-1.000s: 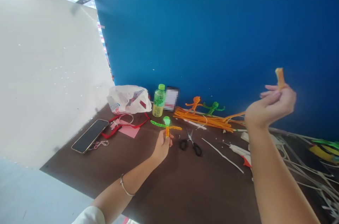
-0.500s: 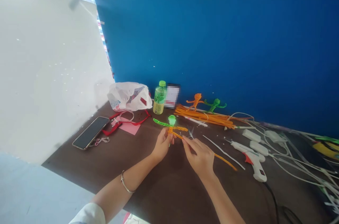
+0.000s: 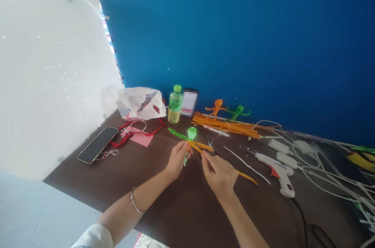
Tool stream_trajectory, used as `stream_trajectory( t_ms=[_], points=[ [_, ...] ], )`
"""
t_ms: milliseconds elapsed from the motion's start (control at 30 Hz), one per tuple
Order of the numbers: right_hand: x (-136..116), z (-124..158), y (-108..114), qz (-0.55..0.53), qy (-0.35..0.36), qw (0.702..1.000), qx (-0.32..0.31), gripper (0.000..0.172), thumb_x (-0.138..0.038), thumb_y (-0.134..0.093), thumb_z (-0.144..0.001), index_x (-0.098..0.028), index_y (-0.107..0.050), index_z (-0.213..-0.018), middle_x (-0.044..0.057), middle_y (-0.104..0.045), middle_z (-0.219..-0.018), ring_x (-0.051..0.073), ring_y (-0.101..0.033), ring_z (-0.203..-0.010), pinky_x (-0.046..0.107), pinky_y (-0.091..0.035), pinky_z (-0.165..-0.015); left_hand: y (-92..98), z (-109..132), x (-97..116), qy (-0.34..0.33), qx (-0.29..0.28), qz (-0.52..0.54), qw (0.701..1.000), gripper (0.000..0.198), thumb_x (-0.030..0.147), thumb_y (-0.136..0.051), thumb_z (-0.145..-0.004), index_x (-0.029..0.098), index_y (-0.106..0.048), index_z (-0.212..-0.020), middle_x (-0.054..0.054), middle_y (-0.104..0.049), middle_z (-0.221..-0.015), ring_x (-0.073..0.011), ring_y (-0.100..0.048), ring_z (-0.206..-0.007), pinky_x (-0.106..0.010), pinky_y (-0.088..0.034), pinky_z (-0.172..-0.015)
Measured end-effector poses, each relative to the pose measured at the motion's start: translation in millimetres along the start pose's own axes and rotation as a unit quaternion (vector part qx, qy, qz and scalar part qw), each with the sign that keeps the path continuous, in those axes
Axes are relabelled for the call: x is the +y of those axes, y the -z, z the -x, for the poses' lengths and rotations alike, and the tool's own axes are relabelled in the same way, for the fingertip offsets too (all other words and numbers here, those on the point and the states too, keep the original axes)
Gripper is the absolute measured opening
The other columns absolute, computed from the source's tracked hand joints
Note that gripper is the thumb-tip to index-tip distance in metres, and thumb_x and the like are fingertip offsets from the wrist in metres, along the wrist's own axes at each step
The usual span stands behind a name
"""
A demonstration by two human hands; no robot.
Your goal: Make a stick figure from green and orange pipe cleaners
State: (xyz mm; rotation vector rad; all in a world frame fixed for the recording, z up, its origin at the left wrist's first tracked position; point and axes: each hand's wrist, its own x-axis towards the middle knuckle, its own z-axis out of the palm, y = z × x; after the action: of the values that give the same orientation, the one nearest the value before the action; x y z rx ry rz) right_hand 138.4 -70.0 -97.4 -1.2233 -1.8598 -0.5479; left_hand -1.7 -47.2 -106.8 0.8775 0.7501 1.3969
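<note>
In the head view, your left grip (image 3: 176, 159) is clamped on one green-and-orange figure (image 3: 191, 133) above the counter (image 3: 181, 216), and your right grip (image 3: 220, 172) pinches one orange stem (image 3: 247, 177). Behind are two others: one orange figure (image 3: 217, 108), one green figure (image 3: 239, 113). One glue gun (image 3: 278, 172) lies at right.

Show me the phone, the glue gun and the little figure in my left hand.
Phone (image 3: 98, 145), head view: middle of its dark screen.
Glue gun (image 3: 280, 167), head view: its white body.
Figure (image 3: 192, 134), head view: its green head.
</note>
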Motion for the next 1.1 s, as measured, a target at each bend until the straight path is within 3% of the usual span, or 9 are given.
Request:
stream_trajectory(
  t_ms=[167,300,567,800,967,1100],
  points=[
    [0,2,-3,-0.062,-0.021,0.998,-0.004,0.015,-0.017,-0.054,-0.078,-0.021,-0.066,-0.086,0.004,-0.068,-0.068,0.015,-0.061,-0.060,0.027,-0.045,-0.059,-0.4,1,4,0.041,-0.013,0.101,0.994,0.026,0.035,-0.057,-0.074,0.012,-0.054,-0.063,0.000,-0.045,-0.062,-0.0070,-0.038,-0.056,-0.022,-0.032,-0.056],
    [0,4,-7,-0.099,-0.026,0.995,0.007,0.018,-0.013,-0.053,-0.077,-0.019,-0.064,-0.091,0.006,-0.069,-0.078,0.017,-0.064,-0.069,0.028,-0.049,-0.064,-0.7,2,6,0.078,-0.007,0.143,0.987,0.021,0.030,-0.059,-0.073,0.012,-0.055,-0.066,0.000,-0.047,-0.063,-0.0068,-0.040,-0.056,-0.022,-0.033,-0.056],
    [-1,9,-12,-0.116,-0.062,0.991,-0.008,0.012,-0.017,-0.053,-0.078,-0.018,-0.064,-0.083,0.005,-0.065,-0.064,0.016,-0.059,-0.056,0.028,-0.046,-0.055,0.5,-1,6,0.120,-0.009,0.173,0.978,0.016,0.029,-0.055,-0.075,0.013,-0.056,-0.073,-0.001,-0.051,-0.069,-0.0049,-0.037,-0.051,-0.020,-0.034,-0.053],
    [-1,11,-13,-0.140,-0.092,0.986,-0.025,0.013,-0.019,-0.052,-0.079,-0.020,-0.065,-0.081,0.006,-0.065,-0.065,0.017,-0.060,-0.057,0.029,-0.046,-0.055,0.5,-1,6,0.141,-0.019,0.179,0.974,0.013,0.026,-0.055,-0.074,0.014,-0.054,-0.071,0.000,-0.051,-0.071,-0.0046,-0.038,-0.050,-0.021,-0.035,-0.054],
    [1,6,-11,-0.263,-0.179,0.946,-0.058,0.017,-0.022,-0.049,-0.080,-0.020,-0.064,-0.085,0.007,-0.066,-0.078,0.019,-0.061,-0.071,0.030,-0.048,-0.064,0.6,1,6,0.187,-0.049,0.234,0.953,0.010,0.024,-0.056,-0.072,0.014,-0.052,-0.072,0.001,-0.048,-0.067,-0.0046,-0.037,-0.048,-0.022,-0.034,-0.052],
    [8,-1,-8,-0.344,-0.265,0.893,-0.116,0.016,-0.030,-0.055,-0.075,-0.020,-0.066,-0.081,0.005,-0.063,-0.075,0.018,-0.059,-0.068,0.028,-0.047,-0.058,-0.1,4,8,0.229,-0.069,0.247,0.939,0.012,0.024,-0.055,-0.073,0.014,-0.049,-0.068,0.001,-0.046,-0.063,-0.0049,-0.036,-0.048,-0.023,-0.034,-0.054]
  ],
)
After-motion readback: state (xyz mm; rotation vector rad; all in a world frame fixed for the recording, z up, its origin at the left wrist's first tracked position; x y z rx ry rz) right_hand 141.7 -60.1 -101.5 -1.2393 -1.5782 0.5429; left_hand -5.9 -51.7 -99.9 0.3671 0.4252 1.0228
